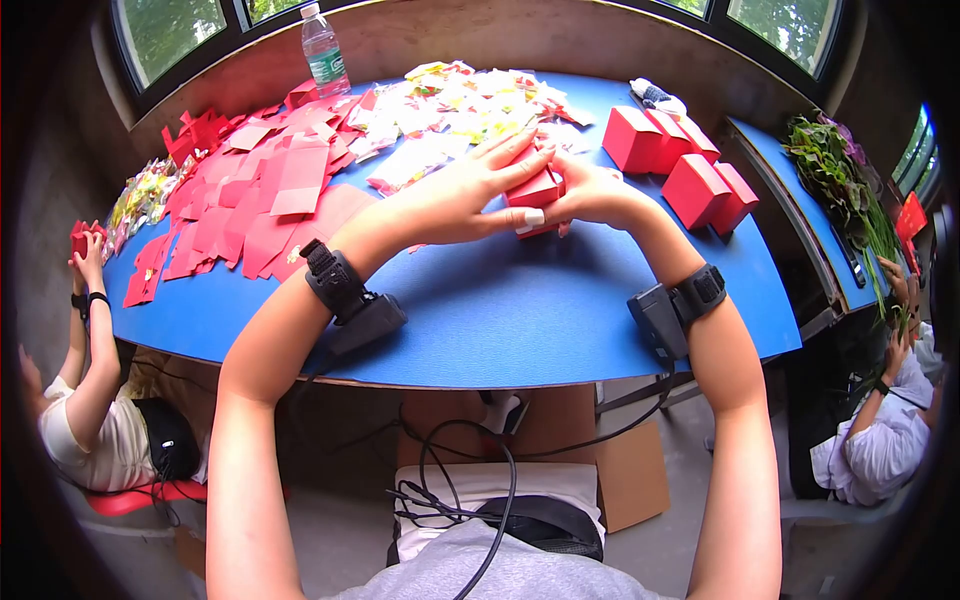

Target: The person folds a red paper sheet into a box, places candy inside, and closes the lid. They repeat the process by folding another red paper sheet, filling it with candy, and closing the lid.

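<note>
Above the blue table, my two hands meet around a small red paper box. My left hand reaches over it from the left, with fingers across its top and the thumb along its near side. Something white is wrapped on the thumb tip. From the right, my right hand grips the same box between thumb and fingers. The fingers hide much of the box. Flat red paper pieces lie in a wide heap to the left. Just behind my hands is a pile of small wrapped packets.
Several finished-looking red boxes stand at the right. A water bottle stands at the back. At left, a person's hands hold something red. Another person sits at right beside a table with leafy plants. Cables hang below the table.
</note>
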Tool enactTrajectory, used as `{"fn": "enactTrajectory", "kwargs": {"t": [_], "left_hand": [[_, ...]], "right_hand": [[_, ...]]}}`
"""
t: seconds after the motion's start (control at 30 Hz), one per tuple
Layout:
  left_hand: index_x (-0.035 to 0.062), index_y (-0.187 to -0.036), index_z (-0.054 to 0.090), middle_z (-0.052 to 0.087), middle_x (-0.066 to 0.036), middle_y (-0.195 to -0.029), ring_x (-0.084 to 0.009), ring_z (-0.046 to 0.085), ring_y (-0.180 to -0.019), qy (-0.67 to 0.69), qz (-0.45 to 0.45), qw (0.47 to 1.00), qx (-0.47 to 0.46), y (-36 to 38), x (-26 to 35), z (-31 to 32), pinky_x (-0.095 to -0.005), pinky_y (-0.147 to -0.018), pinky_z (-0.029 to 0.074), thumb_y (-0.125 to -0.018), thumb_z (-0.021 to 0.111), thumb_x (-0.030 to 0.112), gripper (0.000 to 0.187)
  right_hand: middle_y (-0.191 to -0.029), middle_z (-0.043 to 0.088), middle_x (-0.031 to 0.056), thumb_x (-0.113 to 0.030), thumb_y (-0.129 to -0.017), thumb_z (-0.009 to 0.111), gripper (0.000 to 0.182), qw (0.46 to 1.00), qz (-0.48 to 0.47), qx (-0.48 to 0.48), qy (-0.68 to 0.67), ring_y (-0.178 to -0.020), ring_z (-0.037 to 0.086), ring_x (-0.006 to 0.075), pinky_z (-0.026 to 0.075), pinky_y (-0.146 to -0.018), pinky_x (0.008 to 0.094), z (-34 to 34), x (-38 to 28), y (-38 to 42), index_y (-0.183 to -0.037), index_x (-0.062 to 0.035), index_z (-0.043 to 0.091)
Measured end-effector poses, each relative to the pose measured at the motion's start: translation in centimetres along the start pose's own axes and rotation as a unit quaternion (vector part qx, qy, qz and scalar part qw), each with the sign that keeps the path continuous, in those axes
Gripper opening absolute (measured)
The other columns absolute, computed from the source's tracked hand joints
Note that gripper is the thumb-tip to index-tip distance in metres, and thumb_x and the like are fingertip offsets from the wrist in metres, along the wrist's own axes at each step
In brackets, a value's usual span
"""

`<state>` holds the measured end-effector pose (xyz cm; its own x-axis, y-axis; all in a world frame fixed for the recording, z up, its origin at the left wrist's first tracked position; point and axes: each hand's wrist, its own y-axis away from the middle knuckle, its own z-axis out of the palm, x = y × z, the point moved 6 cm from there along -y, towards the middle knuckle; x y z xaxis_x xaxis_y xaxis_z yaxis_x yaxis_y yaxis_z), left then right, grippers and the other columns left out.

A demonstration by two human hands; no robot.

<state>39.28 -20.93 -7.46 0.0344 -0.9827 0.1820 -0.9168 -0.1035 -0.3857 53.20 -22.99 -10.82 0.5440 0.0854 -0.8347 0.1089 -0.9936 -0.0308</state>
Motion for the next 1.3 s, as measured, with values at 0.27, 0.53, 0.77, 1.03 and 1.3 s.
{"fn": "enactTrajectory", "kwargs": {"t": [0.27, 0.53, 0.77, 1.03, 1.3], "left_hand": [[0.0117, -0.135, 0.040, 0.043, -0.019, -0.127, -0.0338, 0.047, -0.115, 0.122, -0.067, 0.990, 0.028, 0.0, 0.1, -1.8, -0.0409, -0.097, 0.040, -0.079, 0.068, 0.024, 0.064], [0.0070, -0.125, 0.042, 0.052, -0.010, -0.115, -0.0193, 0.054, -0.107, 0.160, 0.003, 0.976, 0.147, -7.6, 1.1, -5.2, -0.0334, -0.089, 0.047, -0.072, 0.074, 0.013, 0.063], [0.0010, -0.109, 0.043, 0.054, -0.021, -0.097, -0.0292, 0.055, -0.091, 0.039, -0.095, 0.993, -0.056, -15.4, 6.6, 3.9, -0.0371, -0.076, 0.046, -0.061, 0.077, 0.032, 0.067], [-0.0063, -0.106, 0.047, 0.051, -0.027, -0.105, -0.0370, 0.054, -0.098, -0.070, -0.014, 0.997, -0.035, -16.3, 7.0, 6.2, -0.0393, -0.082, 0.047, -0.071, 0.072, 0.031, 0.057], [0.0014, -0.099, 0.057, 0.041, -0.022, -0.126, -0.0379, 0.058, -0.093, -0.091, -0.057, 0.994, 0.036, -13.0, 5.6, 0.2, -0.0414, -0.084, 0.047, -0.085, 0.055, 0.050, 0.051]], "right_hand": [[-0.084, 0.062, 0.0068, -0.015, -0.067, 0.078, 0.085, 0.998, 0.026, -0.035, -0.050, -0.072, 0.062, 0.0126, 0.050, -0.071, 0.0248, 0.5, -2.2, 2.0, -0.136, -0.0048, 0.029], [-0.110, 0.051, 0.0105, -0.025, -0.075, 0.075, 0.058, 1.000, -0.010, -0.025, 0.016, -0.066, 0.060, 0.0110, 0.053, -0.058, 0.0204, 0.9, -1.0, 0.2, -0.120, -0.0015, 0.046], [-0.106, 0.058, 0.0112, -0.030, -0.076, 0.074, 0.057, 0.990, -0.128, 0.061, 0.021, -0.069, 0.060, 0.0124, 0.051, -0.062, 0.0251, -0.4, 1.2, 0.8, -0.115, 0.0042, 0.051], [-0.107, 0.059, 0.0113, -0.030, -0.076, 0.073, 0.055, 1.000, -0.017, 0.006, -0.005, -0.071, 0.060, 0.0128, 0.052, -0.064, 0.0265, -0.1, 1.0, 1.1, -0.114, 0.0041, 0.051], [-0.108, 0.059, 0.0114, -0.029, -0.077, 0.073, 0.054, 0.999, 0.024, -0.043, 0.003, -0.073, 0.060, 0.0132, 0.052, -0.067, 0.0279, 1.1, 0.4, -0.1, -0.114, 0.0040, 0.051]]}}
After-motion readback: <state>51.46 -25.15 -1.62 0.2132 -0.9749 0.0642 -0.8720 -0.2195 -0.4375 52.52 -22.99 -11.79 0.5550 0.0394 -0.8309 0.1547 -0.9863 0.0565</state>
